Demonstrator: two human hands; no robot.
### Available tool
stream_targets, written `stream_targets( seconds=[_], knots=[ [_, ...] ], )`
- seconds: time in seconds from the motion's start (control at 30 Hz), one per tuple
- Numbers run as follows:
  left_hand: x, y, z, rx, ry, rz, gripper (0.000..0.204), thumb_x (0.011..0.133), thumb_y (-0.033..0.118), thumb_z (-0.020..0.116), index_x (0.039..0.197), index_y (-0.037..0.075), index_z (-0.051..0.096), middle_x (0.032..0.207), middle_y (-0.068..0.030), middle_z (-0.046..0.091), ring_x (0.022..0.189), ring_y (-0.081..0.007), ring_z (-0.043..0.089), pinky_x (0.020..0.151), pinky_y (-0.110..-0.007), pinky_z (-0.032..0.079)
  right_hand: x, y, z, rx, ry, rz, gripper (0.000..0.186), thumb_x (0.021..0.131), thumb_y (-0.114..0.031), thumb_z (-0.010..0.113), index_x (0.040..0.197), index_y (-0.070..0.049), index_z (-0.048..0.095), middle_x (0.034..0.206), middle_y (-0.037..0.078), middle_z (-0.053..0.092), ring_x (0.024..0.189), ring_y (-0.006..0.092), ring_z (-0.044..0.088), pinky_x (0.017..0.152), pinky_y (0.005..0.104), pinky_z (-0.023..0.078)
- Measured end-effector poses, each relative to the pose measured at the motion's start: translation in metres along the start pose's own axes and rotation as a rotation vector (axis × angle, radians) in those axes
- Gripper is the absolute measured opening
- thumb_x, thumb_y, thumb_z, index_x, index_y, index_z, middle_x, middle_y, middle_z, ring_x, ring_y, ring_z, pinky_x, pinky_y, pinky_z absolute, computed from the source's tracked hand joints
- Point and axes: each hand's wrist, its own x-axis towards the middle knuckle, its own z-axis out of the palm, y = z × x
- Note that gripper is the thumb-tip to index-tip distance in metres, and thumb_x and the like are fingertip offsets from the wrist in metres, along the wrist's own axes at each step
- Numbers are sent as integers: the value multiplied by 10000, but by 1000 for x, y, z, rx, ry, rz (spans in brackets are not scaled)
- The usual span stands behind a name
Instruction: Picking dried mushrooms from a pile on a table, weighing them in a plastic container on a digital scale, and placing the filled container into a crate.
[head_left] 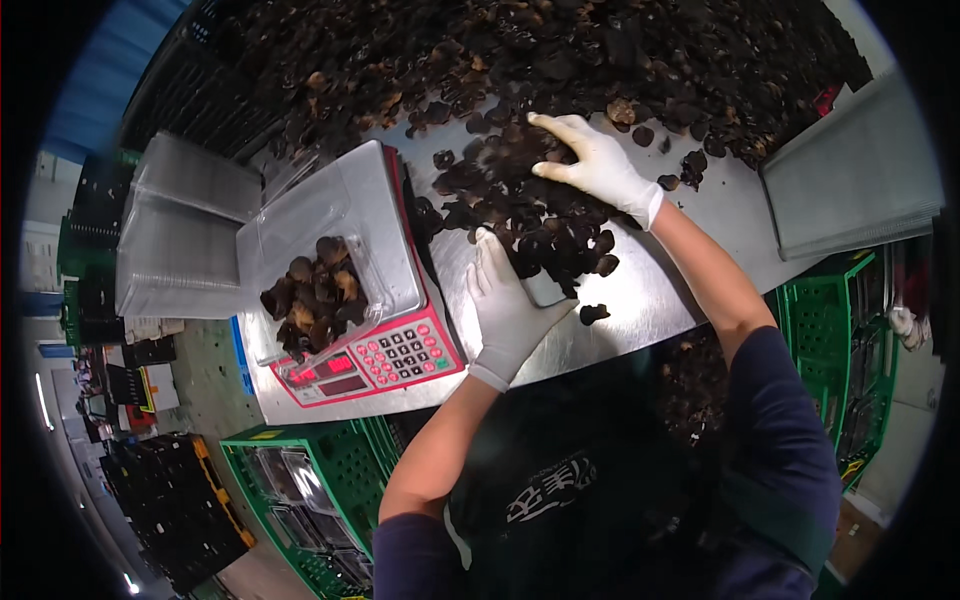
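Both of my hands wear white gloves and flank a loose heap of dark wood ear mushrooms (pixel 540 215) on the metal table. My left hand (pixel 510 310) lies at the near left edge of the heap, fingers stretched out and thumb apart, holding nothing. On the far right side, my right hand (pixel 605 172) has its fingers spread, their tips touching the mushrooms. To the left stands a red-framed digital scale (pixel 405 355) with a keypad and lit display. On its pan sits a clear plastic tray (pixel 305 225) with some brown mushrooms (pixel 318 295) in its near part.
A large mound of mushrooms (pixel 560 60) covers the table's far side. Stacks of clear plastic trays stand at left (pixel 175 240) and right (pixel 850 175). Green crates (pixel 310 450) with packed clear boxes sit below the table's front edge; another green crate (pixel 825 330) is at right.
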Motion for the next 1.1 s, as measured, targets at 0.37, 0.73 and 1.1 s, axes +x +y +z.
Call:
stream_targets(
  seconds=[0.37, 0.73, 1.1],
  knots=[
    [3, -13, 5, 19, 85, 69, 1405, 601, 571, 865, 1521, -160, 96, 1579, -344, 229, 1469, -434, 276, 1200, -512, 211, -103, -37, -11, -106, 494, 101, 601, 872, -220, 687, 1432, -94, 510, 1352, 177, 580, 1160, 358, 592, 1015, 417, 456],
    [-5, -14, 9, -45, 76, 64, 1294, 718, 515, 817, 1522, -163, 63, 1598, -335, 169, 1501, -421, 210, 1236, -447, 173, -181, -71, 102, -597, 428, 357, 861, 832, -344, 730, 1526, -24, 331, 1480, 224, 430, 1409, 400, 383, 1147, 514, 307],
    [-36, -10, -12, -260, -44, 216, 1071, 776, 312, 792, 1517, -139, 164, 1560, -361, 193, 1459, -475, 240, 1212, -493, 228, -175, -48, 86, -200, 755, 246, 456, 903, -137, 644, 1326, -4, 538, 1308, 220, 570, 1196, 385, 556, 1029, 447, 437]
  ],
)
